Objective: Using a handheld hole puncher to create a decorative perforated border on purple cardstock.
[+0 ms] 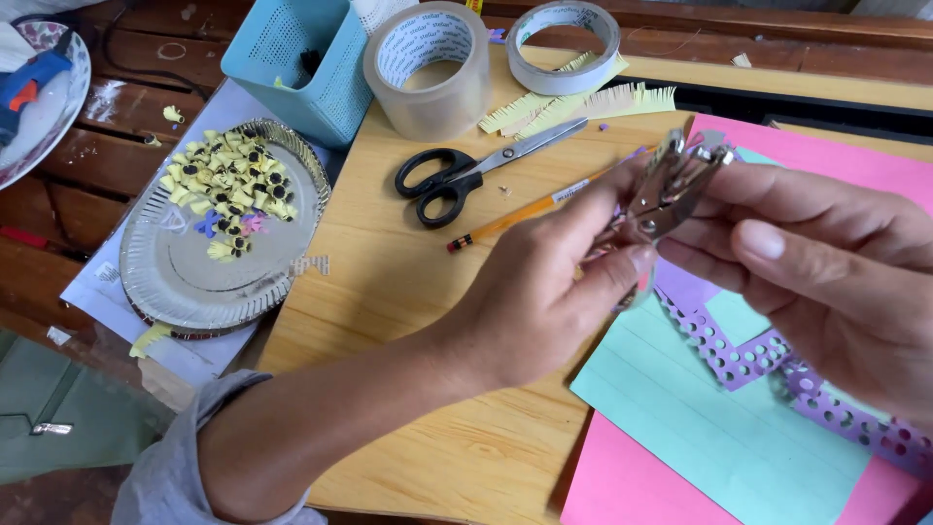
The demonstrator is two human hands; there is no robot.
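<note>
Both hands meet over the wooden table [408,292], holding a small metal hole punch [671,185] between them. The left hand [544,292] reaches in from the lower left, forearm slanting up, thumb and fingertips pinching the punch's lower end. The right hand [826,262] comes from the right, fingers stretched along and pressed against its upper side. Just below the fingers lies purple punched paper [748,355] on green and pink sheets; black scissors [466,173] and a pencil [515,216] lie beyond the left fingertips.

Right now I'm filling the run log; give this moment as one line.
hands: left hand and right hand both hold metal hole punch | under: punched purple paper strip | beside: scissors
</note>
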